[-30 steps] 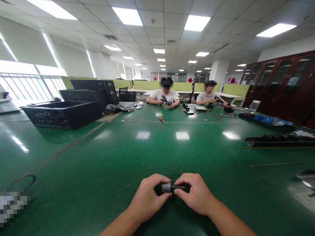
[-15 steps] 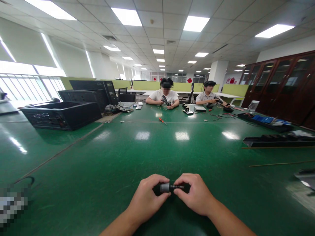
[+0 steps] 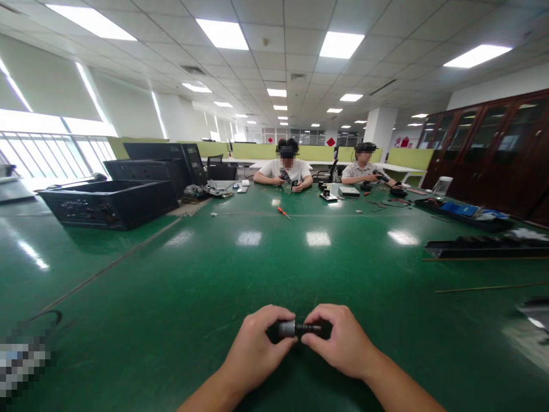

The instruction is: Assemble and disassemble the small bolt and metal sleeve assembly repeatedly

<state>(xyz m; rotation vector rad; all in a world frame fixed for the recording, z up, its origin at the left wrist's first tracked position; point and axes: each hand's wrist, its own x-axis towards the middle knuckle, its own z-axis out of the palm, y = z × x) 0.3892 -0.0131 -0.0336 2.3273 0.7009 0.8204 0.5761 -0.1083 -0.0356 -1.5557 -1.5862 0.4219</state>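
Just above the near part of the green table, I hold a small cylindrical part (image 3: 287, 328) level between both hands. Its left portion is a smooth grey barrel, and a thinner dark shaft (image 3: 309, 328) with rings or coils runs off to the right. My left hand (image 3: 261, 343) has thumb and fingers closed around the grey barrel. Thumb and fingertips of my right hand (image 3: 341, 340) close on the dark shaft. The fingers partly cover where barrel and shaft meet, so its exact kind is unclear.
An orange screwdriver (image 3: 283, 213) lies mid-table. Black computer cases (image 3: 107, 205) stand at left; a blurred grey object (image 3: 21, 360) sits near left. Black trays (image 3: 484, 247) and thin rods occupy the right. Two people (image 3: 283, 169) work across the table with hand tools.
My view has tilted up very slightly. Both hands keep their hold on the cylindrical part, with hardly any shift of the right fingers. Across the table, one person's tool has changed angle.
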